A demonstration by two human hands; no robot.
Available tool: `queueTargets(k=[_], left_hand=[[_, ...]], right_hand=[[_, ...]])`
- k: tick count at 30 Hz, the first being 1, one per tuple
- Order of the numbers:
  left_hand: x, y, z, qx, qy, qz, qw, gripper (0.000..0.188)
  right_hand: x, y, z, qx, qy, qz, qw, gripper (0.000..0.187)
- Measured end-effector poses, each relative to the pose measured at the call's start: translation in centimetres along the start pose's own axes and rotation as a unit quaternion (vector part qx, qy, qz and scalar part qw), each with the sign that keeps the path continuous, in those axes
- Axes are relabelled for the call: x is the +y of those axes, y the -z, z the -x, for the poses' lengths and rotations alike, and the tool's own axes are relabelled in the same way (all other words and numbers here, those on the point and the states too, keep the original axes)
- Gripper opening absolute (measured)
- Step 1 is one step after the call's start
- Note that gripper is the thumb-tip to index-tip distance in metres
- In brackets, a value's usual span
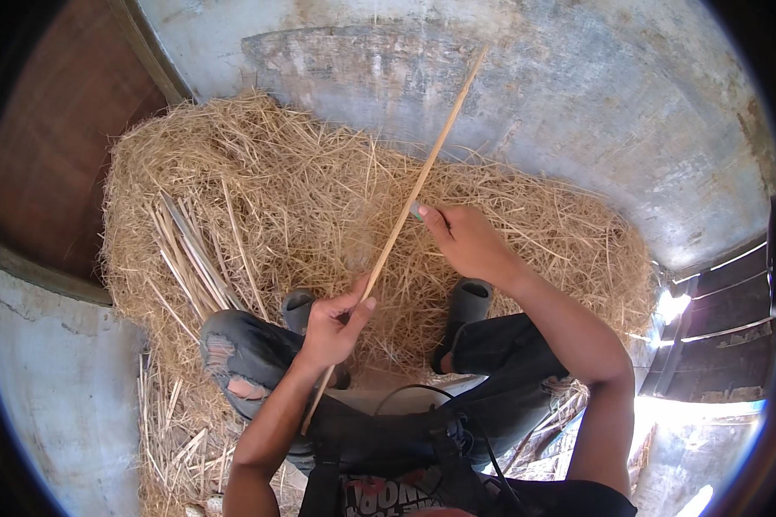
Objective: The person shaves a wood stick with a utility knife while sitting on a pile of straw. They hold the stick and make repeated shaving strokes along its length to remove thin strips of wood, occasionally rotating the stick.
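Note:
A long, thin wooden strip slants from my lap up toward the wall. My left hand is closed around its lower part, thumb and forefinger pinching it above my left knee. Farther up, my right hand is closed on a small grey-green piece, which sits right beside the strip; most of it is hidden by the fingers, so its kind does not show. Whether that piece touches the strip, I cannot tell.
Loose straw is heaped before me, up against a grey wall. More pale strips lie bundled by my left knee. My feet wear grey shoes. A brown panel stands at left, dark slats at right.

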State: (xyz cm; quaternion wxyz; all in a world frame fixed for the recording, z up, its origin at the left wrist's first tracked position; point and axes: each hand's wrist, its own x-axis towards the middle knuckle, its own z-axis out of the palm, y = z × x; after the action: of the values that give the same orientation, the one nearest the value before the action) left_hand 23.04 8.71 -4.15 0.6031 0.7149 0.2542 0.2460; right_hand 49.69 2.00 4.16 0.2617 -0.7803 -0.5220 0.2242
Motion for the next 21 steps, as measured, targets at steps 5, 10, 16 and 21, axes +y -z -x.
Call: queueTargets(k=[5,10,16,21], left_hand=[[-0.2,0.3,0.2,-0.005,-0.007,0.007,1.000,0.045],[-0.3,0.7,0.2,-0.011,-0.018,0.002,1.000,0.042],[0.4,1.0,0.6,-0.004,0.013,-0.028,1.000,0.040],[-0.2,0.9,0.3,0.005,0.001,-0.009,1.000,0.041]], right_hand=[[-0.1,0.4,-0.5,0.053,-0.014,0.034,0.998,0.070],[-0.8,-0.8,0.0,0.038,0.023,0.000,0.999,0.068],[-0.2,-3.0,0.5,0.019,0.052,0.030,0.998,0.068],[-0.2,-0.2,-1.9,0.096,-0.018,0.000,0.995,0.069]])
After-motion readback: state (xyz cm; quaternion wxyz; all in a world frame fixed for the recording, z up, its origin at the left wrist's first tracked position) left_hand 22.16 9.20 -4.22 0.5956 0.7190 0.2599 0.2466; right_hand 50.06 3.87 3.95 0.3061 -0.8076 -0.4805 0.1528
